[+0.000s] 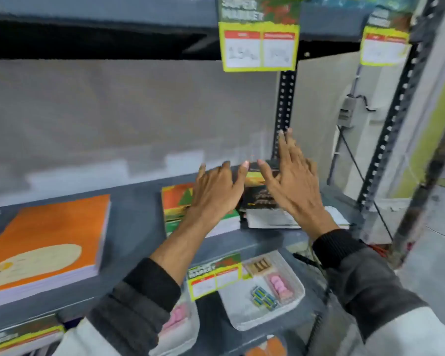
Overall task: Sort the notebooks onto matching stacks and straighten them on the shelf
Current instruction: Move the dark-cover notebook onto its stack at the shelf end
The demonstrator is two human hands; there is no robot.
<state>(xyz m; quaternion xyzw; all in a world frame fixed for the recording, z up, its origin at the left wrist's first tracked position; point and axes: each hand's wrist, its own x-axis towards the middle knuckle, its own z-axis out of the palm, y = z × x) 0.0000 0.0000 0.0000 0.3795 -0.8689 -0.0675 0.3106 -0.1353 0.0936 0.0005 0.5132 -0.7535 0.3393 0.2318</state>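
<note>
On the grey shelf (136, 214) lie three notebook piles. A thick orange stack (49, 242) sits at the left. A stack with a red, yellow and green cover (176, 204) lies in the middle, and my left hand (216, 188) hovers over its right part, fingers spread, holding nothing. To its right a dark-covered notebook (258, 196) rests on a white-covered one (270, 218). My right hand (290, 181) is raised above that pile, fingers apart and empty. The picture is blurred by motion.
Price tags (260, 37) hang from the shelf above. On the lower shelf a white tray (244, 314) holds erasers and small packs, with another price tag (213, 276) on the shelf lip. A perforated black upright (284, 109) stands at the back right.
</note>
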